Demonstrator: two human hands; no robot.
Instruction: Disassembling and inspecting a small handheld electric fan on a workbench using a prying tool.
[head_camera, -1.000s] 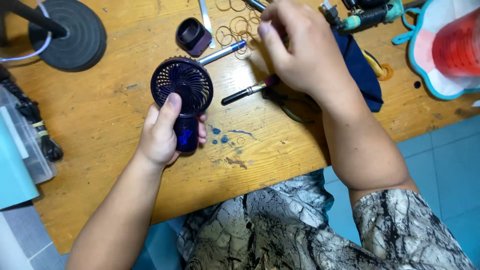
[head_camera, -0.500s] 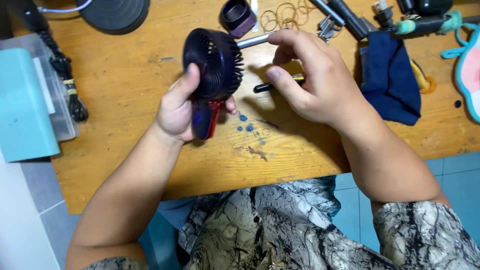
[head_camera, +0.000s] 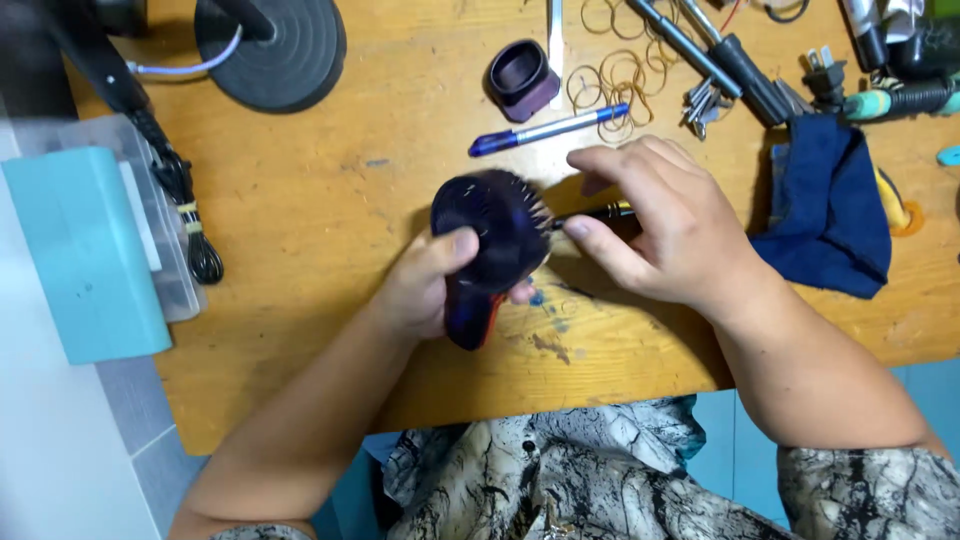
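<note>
Plastic in pale teal, a box (head_camera: 85, 250), sits at the nine o'clock edge of the view beside a clear tray, with a bundled black cord (head_camera: 190, 235) just to its right. At eleven o'clock a round black stand base (head_camera: 270, 50) rests on the wooden bench (head_camera: 330, 200). Near the centre the left hand (head_camera: 425, 285) grips a small dark handheld fan (head_camera: 490, 240), fingers closed around its handle and the thumb pressed on the round grille; the fan is tilted and lifted slightly off the bench, blurred. At twelve o'clock lie a dark purple cap (head_camera: 520, 78), a blue pen (head_camera: 548, 130) and a scatter of rubber bands (head_camera: 615, 85). The right hand (head_camera: 665, 230), just right of the fan, has its fingers curled, the fingertips meeting the grille's rim at its three o'clock side; a slim black tool (head_camera: 608, 211) shows beneath the fingers, and whether they pinch it cannot be told. Toward two o'clock lie a black-handled tool (head_camera: 740, 65), a plug (head_camera: 825, 72) and a folded navy cloth (head_camera: 825, 205). Blue specks mark the bench under the fan.
</note>
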